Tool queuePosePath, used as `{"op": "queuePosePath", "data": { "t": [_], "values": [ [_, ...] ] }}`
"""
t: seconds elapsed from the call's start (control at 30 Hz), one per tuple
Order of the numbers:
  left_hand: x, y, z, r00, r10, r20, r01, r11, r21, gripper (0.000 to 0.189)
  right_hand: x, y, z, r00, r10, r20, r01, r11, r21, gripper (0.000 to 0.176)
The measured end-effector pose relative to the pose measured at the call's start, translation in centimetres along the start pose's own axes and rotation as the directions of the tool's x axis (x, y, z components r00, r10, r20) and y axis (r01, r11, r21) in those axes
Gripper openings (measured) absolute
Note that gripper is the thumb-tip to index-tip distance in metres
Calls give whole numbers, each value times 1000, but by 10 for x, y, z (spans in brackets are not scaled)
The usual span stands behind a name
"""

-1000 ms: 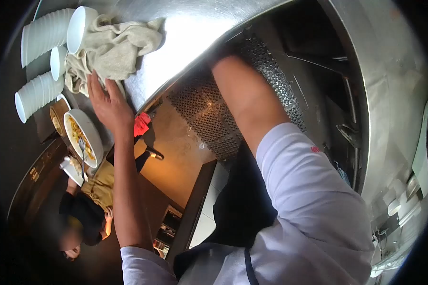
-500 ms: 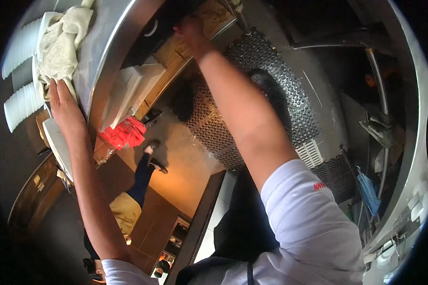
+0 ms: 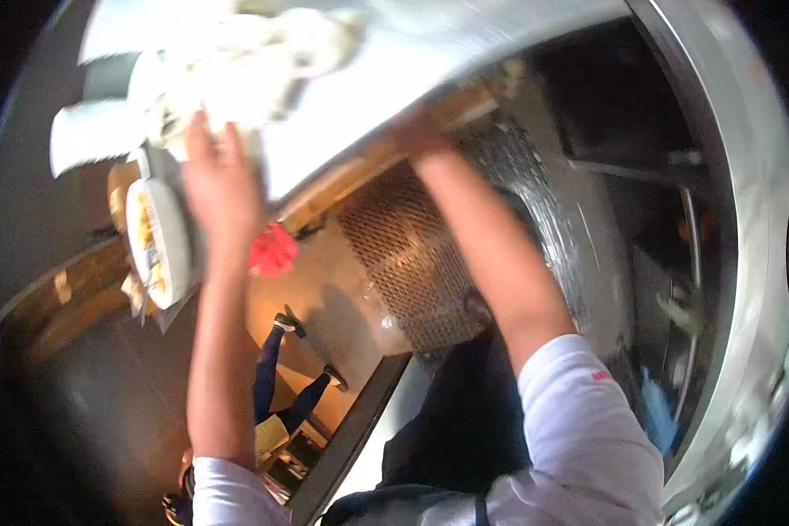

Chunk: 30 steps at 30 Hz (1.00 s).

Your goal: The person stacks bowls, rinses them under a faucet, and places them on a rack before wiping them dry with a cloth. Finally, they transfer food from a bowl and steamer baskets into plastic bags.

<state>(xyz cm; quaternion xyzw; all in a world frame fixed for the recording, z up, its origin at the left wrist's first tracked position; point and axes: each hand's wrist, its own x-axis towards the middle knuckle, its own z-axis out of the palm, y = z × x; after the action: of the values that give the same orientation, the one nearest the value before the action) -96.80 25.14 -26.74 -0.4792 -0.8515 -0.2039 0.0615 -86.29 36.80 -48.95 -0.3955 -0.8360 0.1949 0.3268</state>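
My left hand [image 3: 222,182] reaches up at the upper left, its fingers apart and at the near edge of a crumpled pale cloth [image 3: 237,74]. The cloth lies on a bright metal counter [image 3: 394,66] beside stacked white containers [image 3: 96,136]. A white oval dish [image 3: 157,244] with yellowish contents is just left of my left wrist. My right hand [image 3: 419,136] is at the counter's lower edge, dark and blurred; its fingers and anything in them cannot be made out.
A red plastic bundle [image 3: 273,251] hangs below the counter. Black perforated mats [image 3: 412,254] cover part of the floor. Another person [image 3: 276,386] is at the lower left. Metal pipes [image 3: 693,254] and a blue cloth-like item [image 3: 657,410] are at the right.
The view has turned and shifted. The oval dish's contents now show. My right hand is at the counter's edge instead of in the shelf space under it. The other person's legs are wider apart.
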Motion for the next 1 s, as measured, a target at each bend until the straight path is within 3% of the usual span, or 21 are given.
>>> {"op": "queuePosePath", "data": {
  "t": [0.07,0.1,0.13,0.23,0.3,0.37,0.5,0.57,0.6,0.63,0.67,0.7,0.73,0.77,0.83,0.9,0.93,0.97,1.0],
  "values": [
    [-2,13,-6,993,-111,41,114,990,-88,53,36,19,15,979,-77,189,101,988,-119,21],
    [-4,3,3,986,106,-127,-94,991,95,53,54,26,20,956,-113,272,157,977,-145,21],
    [-1,20,-8,996,23,-90,-20,999,34,52,69,35,24,930,-137,340,202,966,-163,22],
    [4,15,-7,993,-11,-115,20,996,85,55,92,50,28,874,-189,447,306,929,-206,24],
    [-2,14,-9,986,-24,-166,24,1000,-5,53,85,60,29,864,-185,468,330,910,-250,25],
    [-2,14,-20,994,-59,-93,52,996,-75,51,70,61,22,873,-175,455,333,896,-293,27],
    [-8,12,-36,981,-77,-177,40,979,-200,56,20,51,-18,924,-187,334,293,907,-303,30],
    [-11,10,-41,969,-63,-240,-1,967,-255,57,-19,46,-35,948,-253,196,291,935,-203,31],
    [-15,12,-45,961,-84,-264,-5,947,-320,56,-49,56,-32,937,-348,40,350,929,-123,32],
    [-19,12,-39,947,1,-322,-117,933,-341,55,-56,-6,-102,964,-110,241,106,994,32,34],
    [-24,8,-27,921,82,-380,-219,917,-334,55,-67,-18,-128,803,121,583,5,978,-210,30],
    [-33,7,-9,876,236,-421,-367,892,-263,55,-79,-60,-163,935,-11,354,-68,975,211,31],
    [-46,17,-21,877,276,-394,-426,826,-369,56,-91,-77,-183,924,-31,382,-176,851,495,32],
    [-68,33,-51,905,297,-303,-409,803,-434,71,-99,-80,-198,716,168,678,-591,662,460,28],
    [-114,63,-91,979,203,-28,-175,753,-635,79,-99,-146,-256,699,172,694,-694,394,602,17],
    [-153,76,-119,992,62,112,27,754,-656,87,-82,-123,-277,555,-102,825,-646,572,505,33],
    [-164,73,-137,964,-7,267,209,640,-740,78,-71,-113,-281,448,-221,866,-588,656,472,45],
    [-171,69,-156,904,-49,425,391,497,-775,68,-55,-126,-290,323,-211,923,-714,585,384,43],
    [-180,61,-168,906,-59,418,391,493,-777,59,-38,-147,-303,193,-205,960,-815,511,273,41]
  ]
}}
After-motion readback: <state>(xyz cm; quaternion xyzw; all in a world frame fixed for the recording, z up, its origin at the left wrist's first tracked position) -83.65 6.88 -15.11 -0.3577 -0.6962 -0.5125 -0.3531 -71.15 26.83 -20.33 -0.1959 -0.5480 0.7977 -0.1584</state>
